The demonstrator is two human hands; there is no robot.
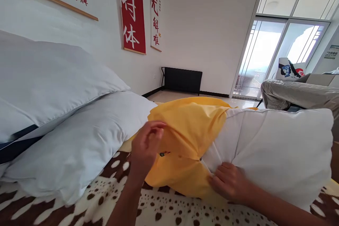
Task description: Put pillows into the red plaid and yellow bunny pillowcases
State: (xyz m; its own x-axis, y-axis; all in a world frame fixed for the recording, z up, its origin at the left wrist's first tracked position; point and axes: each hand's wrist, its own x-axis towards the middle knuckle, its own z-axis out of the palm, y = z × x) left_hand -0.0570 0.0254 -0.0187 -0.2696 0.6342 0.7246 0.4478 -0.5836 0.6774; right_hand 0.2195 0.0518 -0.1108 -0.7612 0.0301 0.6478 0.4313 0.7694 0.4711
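Observation:
A white pillow (283, 148) lies partly inside a yellow pillowcase (190, 120), its right portion still bare. My right hand (229, 182) is closed in a fist on the pillow's near side, beside the pillowcase opening, and creases run out from its grip. At the left end of the pillowcase is my left hand (147, 144), its fingers loosely curled. A gap shows between thumb and fingers there, with no cloth visible in it. A small dark print shows on the yellow cloth beside that hand.
Two white pillows, an upper one (53, 77) and a lower one (87, 141), are stacked at left on a brown-and-cream patterned blanket (164, 204). Beyond are a black folded panel (182, 80) by the wall, a plastic-covered table (299, 93) and glass sliding doors (272, 49).

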